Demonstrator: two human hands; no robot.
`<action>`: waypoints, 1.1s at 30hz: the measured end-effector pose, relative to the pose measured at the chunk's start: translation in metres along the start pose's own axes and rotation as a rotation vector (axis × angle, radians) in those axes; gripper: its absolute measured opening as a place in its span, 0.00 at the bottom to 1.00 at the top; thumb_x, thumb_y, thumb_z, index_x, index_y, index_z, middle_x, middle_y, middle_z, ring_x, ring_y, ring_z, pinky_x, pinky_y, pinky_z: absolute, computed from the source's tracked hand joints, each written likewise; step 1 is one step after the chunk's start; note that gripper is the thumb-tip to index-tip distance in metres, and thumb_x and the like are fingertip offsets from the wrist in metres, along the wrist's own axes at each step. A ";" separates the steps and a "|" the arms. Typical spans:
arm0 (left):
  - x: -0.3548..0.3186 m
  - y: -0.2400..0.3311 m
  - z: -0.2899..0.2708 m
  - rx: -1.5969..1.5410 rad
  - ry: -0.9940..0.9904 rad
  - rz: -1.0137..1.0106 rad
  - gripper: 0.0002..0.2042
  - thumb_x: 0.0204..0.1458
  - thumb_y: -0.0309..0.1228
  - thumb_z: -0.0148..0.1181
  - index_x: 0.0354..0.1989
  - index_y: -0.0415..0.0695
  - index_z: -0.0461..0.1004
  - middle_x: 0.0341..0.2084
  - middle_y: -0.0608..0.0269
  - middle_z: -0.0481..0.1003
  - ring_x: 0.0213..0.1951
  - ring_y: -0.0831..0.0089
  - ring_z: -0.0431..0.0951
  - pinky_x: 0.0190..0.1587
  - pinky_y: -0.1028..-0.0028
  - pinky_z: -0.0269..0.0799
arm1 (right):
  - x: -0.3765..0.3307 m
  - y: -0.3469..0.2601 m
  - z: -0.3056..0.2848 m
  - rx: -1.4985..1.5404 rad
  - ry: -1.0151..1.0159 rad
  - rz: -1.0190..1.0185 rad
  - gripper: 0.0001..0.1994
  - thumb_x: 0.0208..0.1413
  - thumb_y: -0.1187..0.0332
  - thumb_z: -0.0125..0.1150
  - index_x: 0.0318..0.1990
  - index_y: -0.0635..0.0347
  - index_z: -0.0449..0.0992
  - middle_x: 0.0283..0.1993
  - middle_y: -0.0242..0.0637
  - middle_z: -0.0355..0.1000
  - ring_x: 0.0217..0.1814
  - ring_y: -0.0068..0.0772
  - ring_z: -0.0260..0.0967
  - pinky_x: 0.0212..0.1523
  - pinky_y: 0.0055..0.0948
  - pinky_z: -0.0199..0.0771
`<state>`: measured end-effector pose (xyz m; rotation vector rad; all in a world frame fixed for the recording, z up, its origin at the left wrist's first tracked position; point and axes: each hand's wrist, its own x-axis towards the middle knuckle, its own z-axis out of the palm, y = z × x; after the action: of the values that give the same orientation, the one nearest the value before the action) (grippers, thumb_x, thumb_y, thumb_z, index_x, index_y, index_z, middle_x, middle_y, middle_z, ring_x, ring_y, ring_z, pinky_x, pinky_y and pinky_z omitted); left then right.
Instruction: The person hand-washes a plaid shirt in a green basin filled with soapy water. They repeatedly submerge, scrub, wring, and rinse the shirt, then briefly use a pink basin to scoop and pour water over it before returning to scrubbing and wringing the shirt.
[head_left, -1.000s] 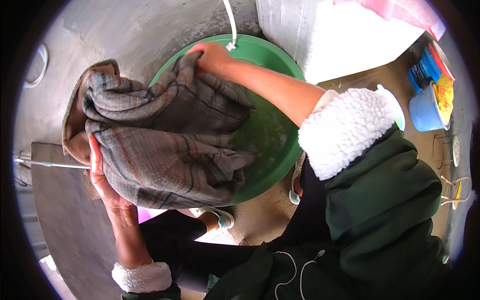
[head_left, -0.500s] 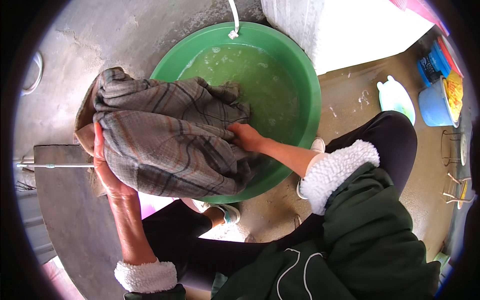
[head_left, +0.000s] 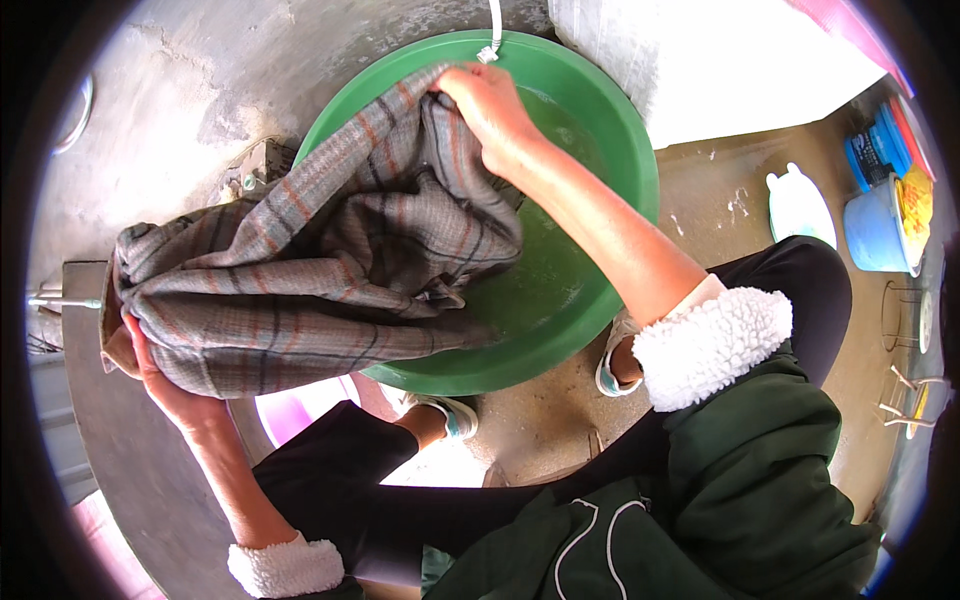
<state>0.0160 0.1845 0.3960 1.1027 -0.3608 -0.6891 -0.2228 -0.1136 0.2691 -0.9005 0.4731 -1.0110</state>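
The right hand (head_left: 490,112) is now stretching the checked cloth (head_left: 262,310) toward the green tub's (head_left: 643,180) far side, opening it wider; the left hand (head_left: 183,398) is still holding it.

A large plaid cloth (head_left: 250,365), grey-brown with dark bands and thin rust-orange lines, spreads from the left of the frame to its upper middle. It is bunched, not folded: long, loose ridges run across it, with a deep, shadowed hollow near its centre. One end is drawn up into a narrow peak at the upper middle. At the far left it gathers into a thick roll with a plain brown edge. Its right part hangs over the green tub (head_left: 450,378); the lower tip is blurred.
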 end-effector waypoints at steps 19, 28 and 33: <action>-0.010 -0.236 -0.086 0.150 0.315 -0.994 0.30 0.62 0.53 0.46 0.67 0.49 0.55 0.64 0.59 0.62 0.62 0.60 0.65 0.63 0.54 0.61 | 0.026 0.119 -0.137 -1.360 -0.196 0.093 0.26 0.44 0.56 0.65 0.52 0.54 0.70 0.49 0.47 0.71 0.50 0.47 0.70 0.46 0.49 0.70; 0.059 -0.297 -0.003 1.852 -0.923 0.417 0.50 0.36 0.63 0.64 0.70 0.55 0.54 0.67 0.56 0.54 0.71 0.54 0.46 0.66 0.38 0.40 | -0.023 0.183 -0.140 -1.687 -0.404 -0.122 0.36 0.53 0.44 0.60 0.69 0.34 0.56 0.76 0.40 0.36 0.77 0.55 0.33 0.63 0.77 0.40; 0.099 -0.379 -0.008 1.898 -0.991 0.268 0.56 0.29 0.72 0.60 0.71 0.63 0.50 0.72 0.57 0.44 0.72 0.51 0.40 0.62 0.27 0.32 | -0.011 0.232 -0.168 -1.741 -0.430 -0.113 0.38 0.51 0.37 0.56 0.70 0.28 0.53 0.77 0.37 0.36 0.77 0.50 0.34 0.66 0.72 0.34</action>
<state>-0.0301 0.0190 0.0440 2.2834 -2.2811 -0.4650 -0.2267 -0.1209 -0.0169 -2.6238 0.9206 -0.2391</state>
